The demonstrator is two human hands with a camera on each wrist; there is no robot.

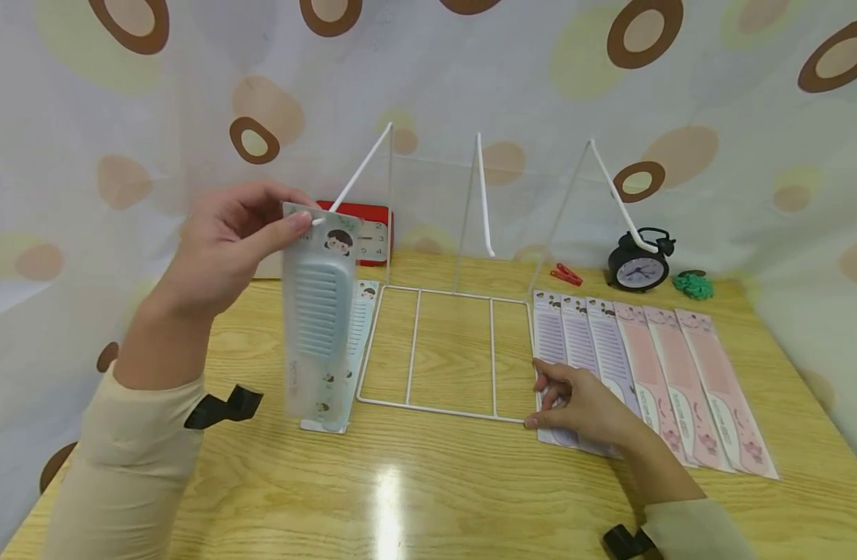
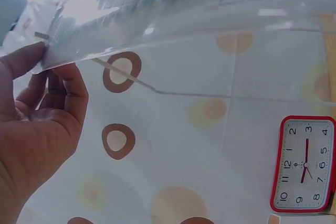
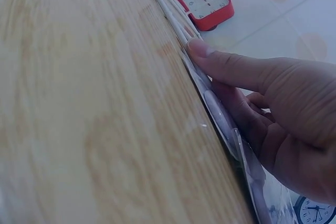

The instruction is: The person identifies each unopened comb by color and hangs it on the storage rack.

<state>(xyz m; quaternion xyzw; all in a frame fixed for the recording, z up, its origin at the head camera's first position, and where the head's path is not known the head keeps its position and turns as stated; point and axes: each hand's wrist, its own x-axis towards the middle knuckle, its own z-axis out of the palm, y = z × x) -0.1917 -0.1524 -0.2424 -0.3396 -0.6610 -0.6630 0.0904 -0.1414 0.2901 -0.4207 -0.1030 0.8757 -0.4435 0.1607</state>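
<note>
The left hand [image 1: 222, 253] pinches the top of a packaged blue comb [image 1: 318, 311], raised left of the wire rack [image 1: 442, 350]; its clear sleeve reads "PLASTIC C…". The right hand [image 1: 585, 404], fingers extended, presses on the purple comb packs [image 1: 575, 334] lying on the bench [image 1: 428, 482] right of the rack.

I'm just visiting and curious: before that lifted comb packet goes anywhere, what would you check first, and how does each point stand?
1. Left hand pinches the blue comb packet at its top: ok.
2. Packet lifted off the table: ok.
3. White wire rack upright, its hooks bare: ok.
4. Right hand rests on the purple packets, holding them flat: ok.
5. Packet's hang hole lined up with a hook: cannot tell.
</note>
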